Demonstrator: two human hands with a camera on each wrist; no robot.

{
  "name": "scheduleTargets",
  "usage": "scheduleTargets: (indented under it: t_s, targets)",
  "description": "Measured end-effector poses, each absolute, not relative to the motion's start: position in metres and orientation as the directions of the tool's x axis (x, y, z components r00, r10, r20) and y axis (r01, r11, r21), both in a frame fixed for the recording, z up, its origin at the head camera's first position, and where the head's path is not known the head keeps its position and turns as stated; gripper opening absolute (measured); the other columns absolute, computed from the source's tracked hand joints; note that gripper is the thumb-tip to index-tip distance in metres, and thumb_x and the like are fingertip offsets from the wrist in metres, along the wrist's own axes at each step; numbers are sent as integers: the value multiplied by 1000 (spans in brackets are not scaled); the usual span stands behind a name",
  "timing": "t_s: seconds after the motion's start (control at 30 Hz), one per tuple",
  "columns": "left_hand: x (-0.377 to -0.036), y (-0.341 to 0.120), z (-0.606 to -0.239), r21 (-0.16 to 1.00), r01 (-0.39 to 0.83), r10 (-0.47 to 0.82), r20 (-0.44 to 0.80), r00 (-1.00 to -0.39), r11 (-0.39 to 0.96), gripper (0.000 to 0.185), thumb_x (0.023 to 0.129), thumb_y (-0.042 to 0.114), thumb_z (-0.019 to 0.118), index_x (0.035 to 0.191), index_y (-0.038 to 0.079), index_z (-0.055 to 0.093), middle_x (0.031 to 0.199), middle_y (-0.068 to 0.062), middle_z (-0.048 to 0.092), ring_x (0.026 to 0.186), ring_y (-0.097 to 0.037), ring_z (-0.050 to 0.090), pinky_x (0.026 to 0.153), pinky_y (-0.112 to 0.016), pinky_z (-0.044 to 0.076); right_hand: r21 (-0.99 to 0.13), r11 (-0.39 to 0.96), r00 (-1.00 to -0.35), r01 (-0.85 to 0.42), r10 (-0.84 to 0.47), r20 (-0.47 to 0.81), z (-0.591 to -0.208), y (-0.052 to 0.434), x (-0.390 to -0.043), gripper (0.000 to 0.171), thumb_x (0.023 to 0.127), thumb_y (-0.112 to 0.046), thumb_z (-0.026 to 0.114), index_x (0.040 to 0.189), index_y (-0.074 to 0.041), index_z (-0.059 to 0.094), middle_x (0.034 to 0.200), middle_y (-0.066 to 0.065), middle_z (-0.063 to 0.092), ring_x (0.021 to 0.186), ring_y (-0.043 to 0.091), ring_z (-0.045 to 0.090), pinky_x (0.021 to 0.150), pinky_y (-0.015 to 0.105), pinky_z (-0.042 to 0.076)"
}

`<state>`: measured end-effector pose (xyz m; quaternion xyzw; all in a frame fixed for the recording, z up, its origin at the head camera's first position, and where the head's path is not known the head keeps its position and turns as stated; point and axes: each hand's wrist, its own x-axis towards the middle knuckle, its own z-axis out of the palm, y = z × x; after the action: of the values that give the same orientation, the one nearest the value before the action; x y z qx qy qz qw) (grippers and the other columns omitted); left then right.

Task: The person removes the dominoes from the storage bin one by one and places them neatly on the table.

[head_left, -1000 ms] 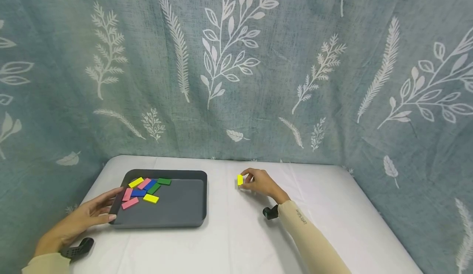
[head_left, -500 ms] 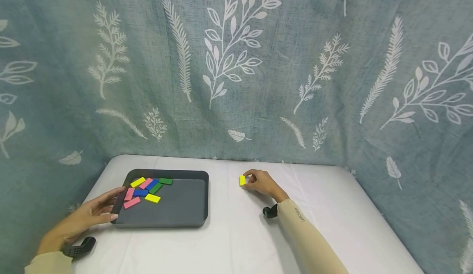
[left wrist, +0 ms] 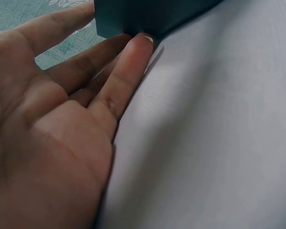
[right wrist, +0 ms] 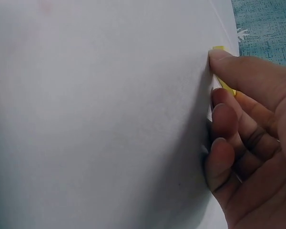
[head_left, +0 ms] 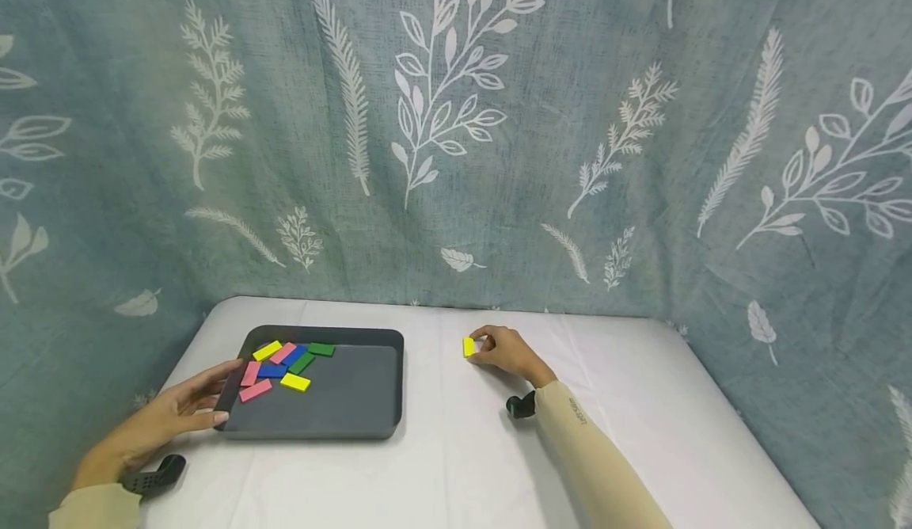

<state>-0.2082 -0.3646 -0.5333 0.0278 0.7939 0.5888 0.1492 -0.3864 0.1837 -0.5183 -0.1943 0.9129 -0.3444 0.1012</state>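
1. The yellow block (head_left: 469, 347) is at the fingertips of the right hand (head_left: 502, 352), to the right of the grey tray (head_left: 349, 398) and well apart from it, over the white table (head_left: 442, 466).
2. The right hand pinches this block between thumb and finger, at its near and far ends as the head view shows it. Whether the block touches the table I cannot tell.
3. Its longer visible side runs roughly near to far, about parallel to the tray's right wall; whether it stands on edge or on end is unclear.
4. The left hand (head_left: 167, 418) has its fingers and thumb spread, touching the tray's left side, across the tray from the held block; the right is plainly the nearer hand.
5. Pink, blue, green and yellow blocks (head_left: 272, 371) lie bunched in the tray's left half, nearer the left hand, at mixed angles.
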Motion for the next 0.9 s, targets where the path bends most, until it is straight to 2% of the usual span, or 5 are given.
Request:
scheduleTargets:
  t_s: [0.2,0.4,0.6,0.73,0.9]
  targets:
    - [-210,-365,-533,944,-128,219,-200,-955,304,90,96,23,75,165,15,18,167,-23,14,142,-50,31,106,-69,36,-682,684,-910,-259,-409,-64,-516,182,-386,48,93,-26,79,134,-6,64,84,3,66,66,16,58,65,30,47]
    - [-210,-366,-533,945,-133,225,-205,-952,299,90,97,22,74,166,13,16,166,-27,14,141,-51,31,103,-68,39,-712,644,-898,-279,-437,-43,-505,171,-384,47,100,-28,69,139,-3,60,86,10,68,61,27,60,59,33,46]
    - [-211,-369,-534,945,-142,220,-212,-952,294,89,97,22,74,166,15,17,166,-26,14,141,-51,30,103,-69,39,-731,600,-878,-324,-479,-4,-493,146,-380,47,100,-30,70,140,-7,60,92,15,70,73,41,65,61,34,49]
    - [-210,-371,-535,946,-149,225,-218,-950,287,87,98,23,73,165,16,19,166,-25,15,142,-49,29,104,-66,40,-736,576,-861,-357,-509,19,-486,129,-377,43,99,-32,70,138,-14,62,97,18,71,78,43,65,62,37,53]
    - [-212,-373,-537,956,-138,250,-204,-946,261,83,100,21,70,165,19,20,165,-24,17,142,-47,30,104,-60,43,-730,554,-839,-400,-542,49,-478,108,-376,39,99,-30,71,135,-16,65,92,11,70,77,38,66,62,34,53]
